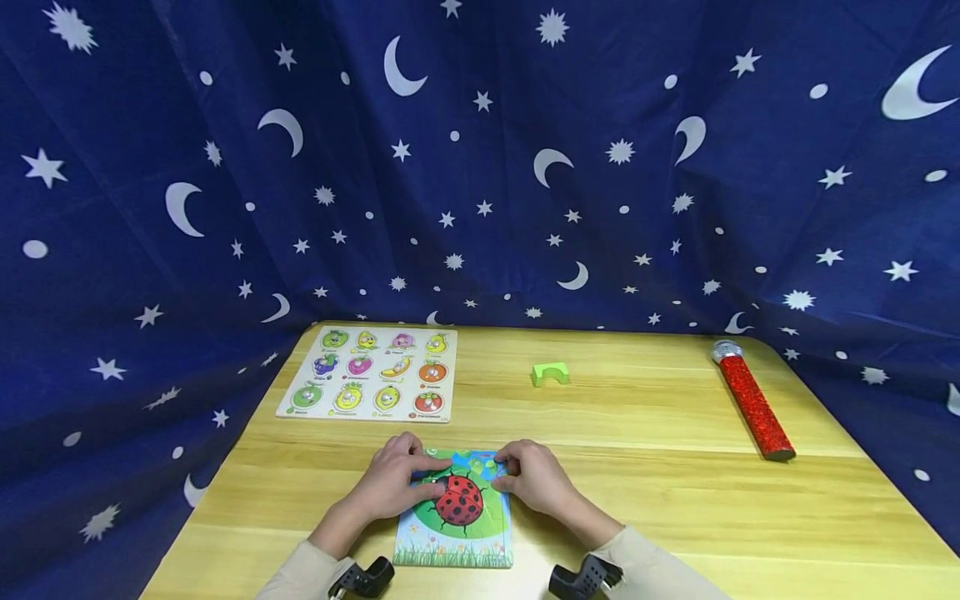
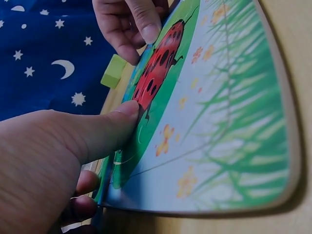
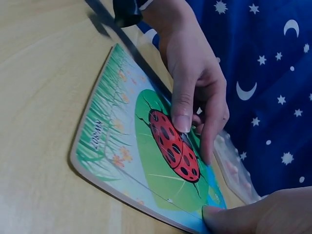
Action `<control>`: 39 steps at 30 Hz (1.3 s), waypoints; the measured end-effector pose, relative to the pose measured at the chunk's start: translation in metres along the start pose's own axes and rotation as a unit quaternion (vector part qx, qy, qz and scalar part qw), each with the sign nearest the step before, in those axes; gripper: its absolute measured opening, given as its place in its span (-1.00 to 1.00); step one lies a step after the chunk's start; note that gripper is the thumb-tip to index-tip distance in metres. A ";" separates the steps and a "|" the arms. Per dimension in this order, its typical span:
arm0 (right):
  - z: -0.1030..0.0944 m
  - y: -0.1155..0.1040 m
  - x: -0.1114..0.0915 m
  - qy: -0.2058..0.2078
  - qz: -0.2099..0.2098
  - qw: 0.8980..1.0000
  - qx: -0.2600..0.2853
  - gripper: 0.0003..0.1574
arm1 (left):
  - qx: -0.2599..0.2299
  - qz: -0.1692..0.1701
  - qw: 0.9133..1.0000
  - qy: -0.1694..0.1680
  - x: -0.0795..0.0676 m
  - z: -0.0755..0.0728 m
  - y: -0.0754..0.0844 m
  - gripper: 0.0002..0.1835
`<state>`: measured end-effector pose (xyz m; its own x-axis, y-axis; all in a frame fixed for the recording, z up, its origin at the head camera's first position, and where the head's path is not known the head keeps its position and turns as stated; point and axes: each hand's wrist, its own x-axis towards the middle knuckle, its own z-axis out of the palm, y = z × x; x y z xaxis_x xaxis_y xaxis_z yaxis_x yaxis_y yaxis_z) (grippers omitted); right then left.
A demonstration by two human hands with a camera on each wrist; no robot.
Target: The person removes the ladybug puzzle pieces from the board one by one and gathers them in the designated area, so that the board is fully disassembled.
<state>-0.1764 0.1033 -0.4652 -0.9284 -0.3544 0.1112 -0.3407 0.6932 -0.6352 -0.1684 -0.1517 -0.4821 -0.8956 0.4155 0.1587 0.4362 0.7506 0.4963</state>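
A ladybug jigsaw puzzle lies in its flat board on the table, a red ladybug on a green leaf above grass. My left hand is at its upper left, thumb on the ladybug's head end. Thumb and bent index finger pinch a green-edged puzzle piece there, largely hidden by the hand. At the upper right edge, my right hand grips the puzzle, with thumb over the rim and fingers curled beside it. The blue upper part of the picture shows between the hands.
A fruit peg puzzle board lies at the back left. A green arch block stands behind the right hand. Far right lies a red glitter toy microphone. A dark blue curtain with moons and stars hangs behind the table.
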 end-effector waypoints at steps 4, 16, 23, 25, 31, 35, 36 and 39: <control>0.002 0.004 0.003 -0.001 0.014 0.999 0.031 -0.66 | 0.004 0.000 1.000 0.003 -0.001 0.001 0.000 -0.63; 0.004 0.005 0.004 -0.006 0.026 0.998 0.051 -0.63 | 0.032 -0.004 0.999 0.022 -0.003 0.007 0.004 -0.50; 0.003 0.005 0.004 -0.007 0.035 0.998 0.056 -0.63 | 0.051 -0.023 0.998 0.028 -0.002 0.011 0.011 -0.49; 0.002 0.005 0.004 -0.006 0.029 0.998 0.059 -0.63 | 0.054 -0.026 0.998 0.028 -0.001 0.011 0.011 -0.49; 0.002 0.005 0.000 0.005 0.004 0.998 0.061 -0.63 | 0.052 -0.039 0.998 0.024 -0.002 0.010 0.014 -0.47; 0.002 0.005 0.002 -0.005 0.020 0.998 0.061 -0.61 | 0.047 -0.042 0.998 0.026 -0.002 0.009 0.016 -0.48; 0.002 0.005 0.002 -0.009 0.022 0.998 0.058 -0.60 | 0.046 -0.042 0.998 0.027 -0.002 0.009 0.016 -0.48; 0.002 0.005 0.003 -0.016 0.027 0.998 0.055 -0.58 | 0.047 -0.041 0.998 0.030 -0.002 0.009 0.017 -0.48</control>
<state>-0.1800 0.1043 -0.4696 -0.9391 -0.3395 0.0522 -0.2709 0.6386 -0.7202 -0.1582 -0.1354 -0.4823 -0.9307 0.3219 0.1736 0.3657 0.8262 0.4285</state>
